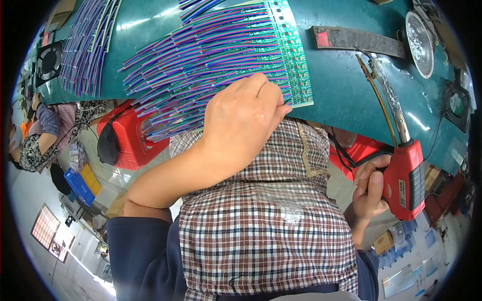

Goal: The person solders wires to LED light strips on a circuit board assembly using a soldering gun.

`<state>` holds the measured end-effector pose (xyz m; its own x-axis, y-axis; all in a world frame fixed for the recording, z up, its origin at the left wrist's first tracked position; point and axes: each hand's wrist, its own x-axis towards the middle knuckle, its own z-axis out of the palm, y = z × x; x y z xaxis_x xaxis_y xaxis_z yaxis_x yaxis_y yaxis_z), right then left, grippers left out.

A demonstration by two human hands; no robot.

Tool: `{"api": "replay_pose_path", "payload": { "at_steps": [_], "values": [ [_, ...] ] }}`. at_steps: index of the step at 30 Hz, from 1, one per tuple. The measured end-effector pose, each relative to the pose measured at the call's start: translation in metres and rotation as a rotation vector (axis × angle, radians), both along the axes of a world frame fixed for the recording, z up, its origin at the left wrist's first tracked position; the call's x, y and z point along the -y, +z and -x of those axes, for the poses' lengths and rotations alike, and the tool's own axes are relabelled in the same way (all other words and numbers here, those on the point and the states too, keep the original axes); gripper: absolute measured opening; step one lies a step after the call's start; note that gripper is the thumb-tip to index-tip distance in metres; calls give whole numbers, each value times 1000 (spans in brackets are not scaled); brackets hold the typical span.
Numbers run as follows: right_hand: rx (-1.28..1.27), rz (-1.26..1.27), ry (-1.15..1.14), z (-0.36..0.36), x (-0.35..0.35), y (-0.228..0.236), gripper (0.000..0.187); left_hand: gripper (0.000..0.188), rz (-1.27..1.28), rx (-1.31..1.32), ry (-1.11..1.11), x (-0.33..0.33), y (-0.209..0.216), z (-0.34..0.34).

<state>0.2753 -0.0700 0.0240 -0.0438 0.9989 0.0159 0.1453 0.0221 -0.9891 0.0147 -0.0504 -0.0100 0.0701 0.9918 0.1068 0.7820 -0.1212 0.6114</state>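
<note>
My right hand point(370, 189) is wrapped around the red-and-black handle of a soldering gun point(403, 178). Its metal barrel points up and away over the table, with a thin guide tube running alongside. My left hand point(246, 108) is closed, thumb against the curled fingers, at the near edge of a green circuit board panel point(299, 65); what it pinches is hidden beneath it. Rows of thin multicoloured wires point(201, 65) run leftward from the panel. The gun's tip is well to the right of the panel, close to a dark metal bar point(359, 42).
A round metal dish point(419, 44) stands beyond the bar. Small black fans sit at the left point(49, 62) and right point(456, 106) of the green table point(346, 95). Another wired bundle point(90, 47) lies far left. A person point(47, 128) sits left, near a red stool point(131, 138).
</note>
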Motion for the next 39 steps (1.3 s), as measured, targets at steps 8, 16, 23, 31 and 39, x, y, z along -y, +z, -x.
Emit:
{"api": "replay_pose_path", "payload": {
  "at_steps": [8,16,23,31,39],
  "values": [
    [3,20,19,-4,-3,2,23,15,43,-28,-94,-4,15,11],
    [-46,-10,8,-5,-7,1,24,72,-133,-402,65,-42,2,69],
    [-27,-24,-68,-5,-13,0,23,92,-102,-394,43,-36,-1,60],
    [3,-164,-78,-5,-32,-2,20,93,-60,-288,10,-55,4,74],
    [33,-192,-140,-4,-45,0,17,95,-89,-192,25,-23,22,61]
  ]
}}
